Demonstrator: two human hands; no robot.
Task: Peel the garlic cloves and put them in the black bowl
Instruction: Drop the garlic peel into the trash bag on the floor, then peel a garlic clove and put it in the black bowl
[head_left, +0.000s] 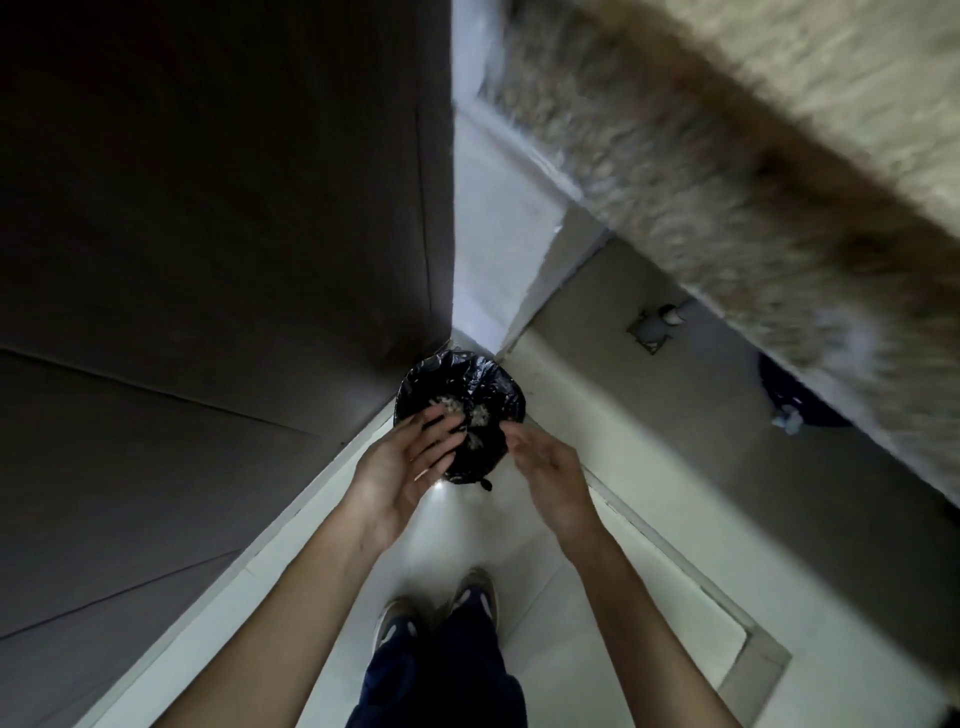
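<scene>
Pale floor (457, 530) — both open hands over lined bin (493, 384).

Glossy crinkled plastic bin liner (483, 384) — smooth, shiny tiled floor (540, 525).

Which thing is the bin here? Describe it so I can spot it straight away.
Follow the pale floor ahead of the person's shoes to the corner beside the dark cabinet. The bin stands there, under both open hands. It is the only round thing lined with a shiny black bag, with pale scraps inside.

home kitchen | stone counter (727, 171) | lined bin (462, 410) | tiled floor (545, 545)
</scene>
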